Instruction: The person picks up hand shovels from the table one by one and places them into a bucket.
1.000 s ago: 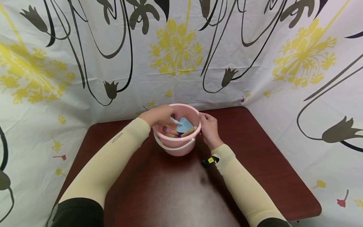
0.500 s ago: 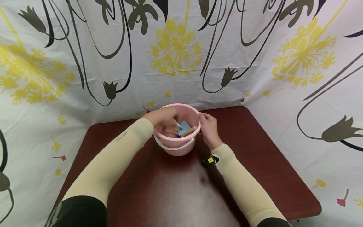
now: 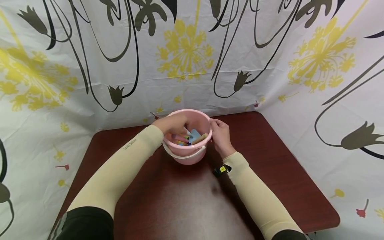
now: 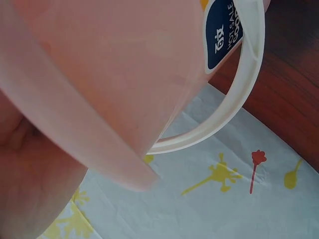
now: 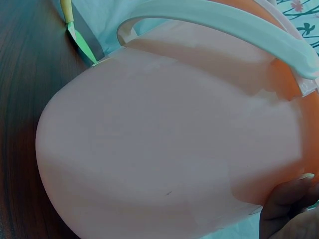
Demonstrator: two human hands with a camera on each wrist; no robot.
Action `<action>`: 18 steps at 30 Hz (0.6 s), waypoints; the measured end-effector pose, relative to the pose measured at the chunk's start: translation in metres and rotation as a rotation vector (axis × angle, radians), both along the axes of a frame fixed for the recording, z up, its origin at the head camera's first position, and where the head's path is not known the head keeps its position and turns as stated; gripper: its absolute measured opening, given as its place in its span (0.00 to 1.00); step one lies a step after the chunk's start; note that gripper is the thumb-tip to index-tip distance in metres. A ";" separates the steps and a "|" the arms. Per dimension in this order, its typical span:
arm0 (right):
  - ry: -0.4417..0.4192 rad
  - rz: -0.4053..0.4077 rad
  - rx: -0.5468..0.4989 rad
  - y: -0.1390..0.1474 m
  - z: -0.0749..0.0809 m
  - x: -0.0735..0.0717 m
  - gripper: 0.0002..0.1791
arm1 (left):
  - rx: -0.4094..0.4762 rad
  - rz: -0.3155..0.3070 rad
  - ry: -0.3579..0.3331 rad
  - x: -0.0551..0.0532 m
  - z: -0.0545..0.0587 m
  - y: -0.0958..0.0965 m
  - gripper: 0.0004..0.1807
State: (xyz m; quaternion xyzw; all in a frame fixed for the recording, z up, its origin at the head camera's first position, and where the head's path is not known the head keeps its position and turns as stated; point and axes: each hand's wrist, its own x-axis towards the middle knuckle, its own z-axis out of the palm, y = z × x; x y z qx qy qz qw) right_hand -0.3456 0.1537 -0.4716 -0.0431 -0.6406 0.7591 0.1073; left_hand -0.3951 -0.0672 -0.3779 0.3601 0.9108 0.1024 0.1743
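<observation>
A pink bucket [image 3: 187, 151] stands near the back of the table in the head view. My left hand [image 3: 175, 122] reaches over its left rim and grips the handle of a light blue toy shovel [image 3: 195, 136] inside; the fingertips are partly hidden. Beneath lie a pinkish rod-shaped piece [image 3: 179, 138], a tan stick [image 3: 200, 139] and other colourful pieces. On the right, my right hand [image 3: 221, 135] pinches the bucket's rim. The left wrist view shows the left hand [image 4: 35, 164] behind the rim; in the right wrist view the right fingers [image 5: 289, 201] hold the bucket's edge.
The bucket's white carrying handle [image 3: 183, 156] hangs down at the front. A small green-bladed trowel with a wooden handle [image 5: 81, 42] shows beyond the bucket in the right wrist view. A patterned cloth [image 3: 186, 83] encloses the reddish-brown table [image 3: 192, 193] at the back and sides.
My left hand has gone lower into the bucket and slightly right, and the blue shovel has sunk with it. The right hand keeps its place on the rim.
</observation>
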 end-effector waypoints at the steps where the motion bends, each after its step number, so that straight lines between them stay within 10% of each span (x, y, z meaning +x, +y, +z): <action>1: 0.000 -0.002 -0.001 0.000 0.000 0.000 0.17 | -0.003 -0.003 0.005 0.000 -0.001 0.000 0.07; 18: 0.015 -0.002 -0.003 0.000 0.002 0.003 0.18 | -0.001 0.045 0.004 0.001 -0.006 -0.003 0.06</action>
